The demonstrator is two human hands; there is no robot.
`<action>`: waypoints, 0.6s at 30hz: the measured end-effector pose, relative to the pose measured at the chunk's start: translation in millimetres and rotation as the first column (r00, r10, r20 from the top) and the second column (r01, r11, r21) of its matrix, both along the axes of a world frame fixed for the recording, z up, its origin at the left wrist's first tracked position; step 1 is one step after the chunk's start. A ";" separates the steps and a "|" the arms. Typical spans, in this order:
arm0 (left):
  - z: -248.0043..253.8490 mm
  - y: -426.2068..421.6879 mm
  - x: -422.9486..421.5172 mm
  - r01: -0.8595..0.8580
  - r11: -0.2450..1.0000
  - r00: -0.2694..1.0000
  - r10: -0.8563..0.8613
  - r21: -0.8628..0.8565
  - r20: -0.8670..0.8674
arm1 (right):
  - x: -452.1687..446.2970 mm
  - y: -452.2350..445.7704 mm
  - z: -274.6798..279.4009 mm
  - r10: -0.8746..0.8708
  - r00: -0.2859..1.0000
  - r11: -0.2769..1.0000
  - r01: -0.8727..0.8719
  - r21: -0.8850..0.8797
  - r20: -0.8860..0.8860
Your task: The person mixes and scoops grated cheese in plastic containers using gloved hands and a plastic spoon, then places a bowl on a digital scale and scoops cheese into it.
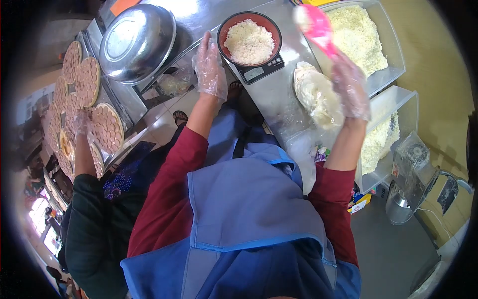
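Observation:
My left hand (210,70), in a clear plastic glove, is held up beside the bowl with its fingers stretched out and nothing in them. A red-brown bowl (222,31) of white crumbly grated food (250,42) sits on a black digital kitchen scale (258,73). My gloved right hand (350,88) is closed around the handle of a pink scoop (323,32), whose head is blurred and carries something white. Below the scoop lies a clear plastic bag (316,94) with a whitish mass in it, close to my right hand.
At the right stand two clear plastic tubs (398,42) of pale yellow grated food. An upturned steel bowl (137,42) is at the left. A co-worker's gloved hand (82,124) is over round, topped bases (108,128). A blender-like appliance (411,164) stands at far right.

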State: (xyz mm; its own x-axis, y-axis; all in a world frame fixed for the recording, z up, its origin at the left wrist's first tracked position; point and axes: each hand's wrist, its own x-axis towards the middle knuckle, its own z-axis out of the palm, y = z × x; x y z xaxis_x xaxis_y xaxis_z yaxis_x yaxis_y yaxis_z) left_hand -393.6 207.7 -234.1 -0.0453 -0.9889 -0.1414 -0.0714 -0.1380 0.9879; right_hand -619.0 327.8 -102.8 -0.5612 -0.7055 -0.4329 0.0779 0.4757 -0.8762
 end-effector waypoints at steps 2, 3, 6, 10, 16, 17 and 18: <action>-0.1 0.2 -0.1 0.005 1.000 1.000 -0.005 0.001 -0.027 | -40.3 18.4 -7.7 -0.043 0.997 0.999 0.042 -0.009 -0.062; -0.1 0.3 -0.1 0.008 1.000 0.999 -0.008 0.000 -0.041 | -63.3 26.3 -22.5 -0.119 0.978 0.990 0.103 -0.100 -0.170; -3.8 -0.6 1.4 0.018 1.000 0.998 -0.019 -0.002 -0.068 | -76.4 40.5 -35.9 0.019 0.572 0.996 0.061 0.066 -0.820; 5.1 -5.0 -0.6 0.118 0.983 0.986 -0.133 0.141 0.100 | -41.8 31.3 -13.0 0.130 0.302 0.984 0.074 0.159 -0.944; -18.0 -8.9 -1.5 0.203 0.979 0.932 -0.184 -0.029 0.312 | 58.2 -16.9 -24.7 0.278 0.291 0.929 -0.322 0.180 -0.915; -20.8 -11.0 -1.6 0.213 0.974 0.903 -0.166 -0.076 0.397 | 64.5 -22.1 -41.5 0.251 0.190 0.919 -0.353 0.172 -0.949; -28.0 -12.6 -0.4 0.213 0.974 0.902 -0.166 -0.078 0.399 | 67.4 -28.6 -56.4 0.249 0.191 0.920 -0.353 0.170 -0.949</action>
